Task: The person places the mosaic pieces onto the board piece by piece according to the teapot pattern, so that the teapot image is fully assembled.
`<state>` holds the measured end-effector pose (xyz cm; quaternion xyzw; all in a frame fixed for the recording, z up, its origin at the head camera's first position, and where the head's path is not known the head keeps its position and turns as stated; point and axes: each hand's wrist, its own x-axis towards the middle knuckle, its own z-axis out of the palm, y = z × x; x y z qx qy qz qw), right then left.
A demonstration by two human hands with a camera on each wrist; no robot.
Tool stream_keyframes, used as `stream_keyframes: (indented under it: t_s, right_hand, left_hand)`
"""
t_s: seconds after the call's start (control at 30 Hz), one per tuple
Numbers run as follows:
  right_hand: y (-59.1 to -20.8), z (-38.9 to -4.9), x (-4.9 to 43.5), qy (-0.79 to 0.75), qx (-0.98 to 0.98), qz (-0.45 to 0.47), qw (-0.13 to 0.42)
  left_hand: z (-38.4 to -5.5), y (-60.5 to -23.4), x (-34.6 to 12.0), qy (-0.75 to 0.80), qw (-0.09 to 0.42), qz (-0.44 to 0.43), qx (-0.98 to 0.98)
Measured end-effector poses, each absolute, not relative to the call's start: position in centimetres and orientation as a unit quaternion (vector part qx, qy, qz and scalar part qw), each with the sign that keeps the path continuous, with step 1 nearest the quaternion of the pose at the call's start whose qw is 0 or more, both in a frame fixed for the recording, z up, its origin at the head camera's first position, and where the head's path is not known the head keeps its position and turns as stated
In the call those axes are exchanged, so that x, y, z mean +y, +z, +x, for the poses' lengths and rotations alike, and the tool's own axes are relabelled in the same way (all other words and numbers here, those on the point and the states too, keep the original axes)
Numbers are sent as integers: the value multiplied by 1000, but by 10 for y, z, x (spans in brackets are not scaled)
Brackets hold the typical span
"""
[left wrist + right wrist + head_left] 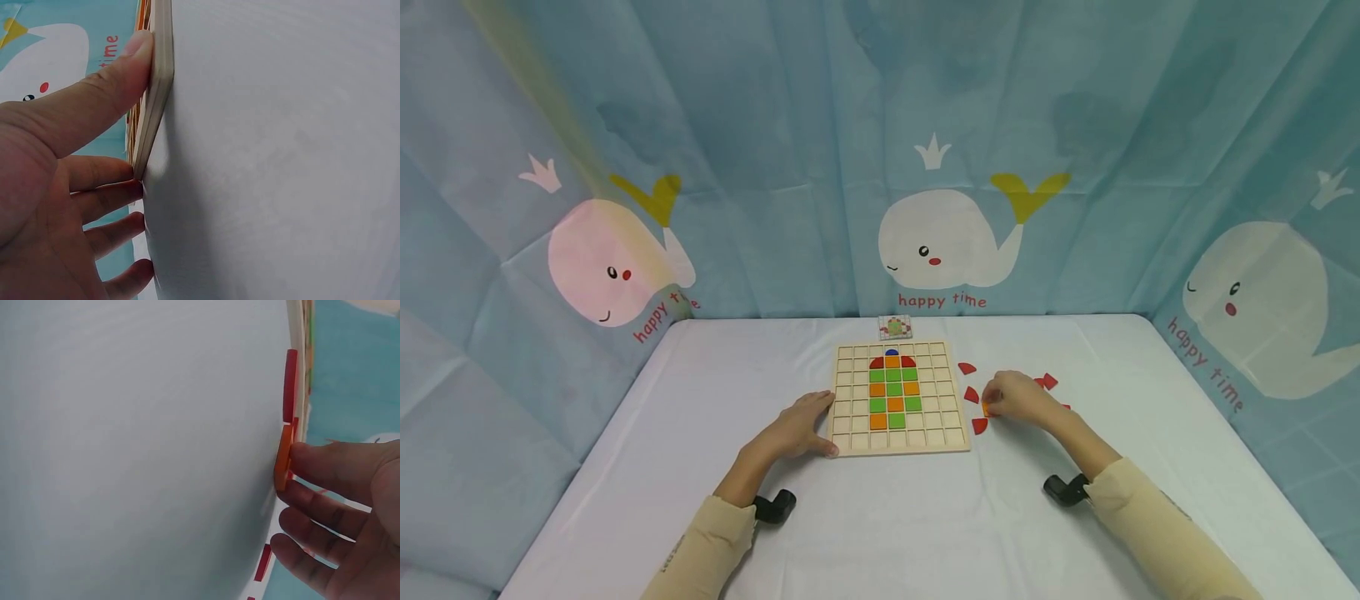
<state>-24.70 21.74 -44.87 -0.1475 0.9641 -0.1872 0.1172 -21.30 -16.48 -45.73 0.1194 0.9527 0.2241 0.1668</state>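
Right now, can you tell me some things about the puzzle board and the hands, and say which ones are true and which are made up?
1. The left hand rests against the left edge of the wooden grid board. True.
2. The right hand pinches a green square. False: its fingers pinch an orange piece, tipped up off the table.
3. Loose red pieces lie on the white table, to the right of the board. True.
4. Every cell of the board is filled. False: only a middle column of green and orange squares is filled, topped with red and blue; most cells are bare.
5. The left hand holds a red piece. False: it holds nothing, its thumb pressed to the board's edge.
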Motion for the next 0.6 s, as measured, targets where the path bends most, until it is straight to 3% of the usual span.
stream_keyframes:
  t_s: [0.6]
  right_hand:
    - [-449, -240, 221, -171, 966, -159, 114]
  left_hand:
    - [-212, -457, -165, 226, 169, 117, 952]
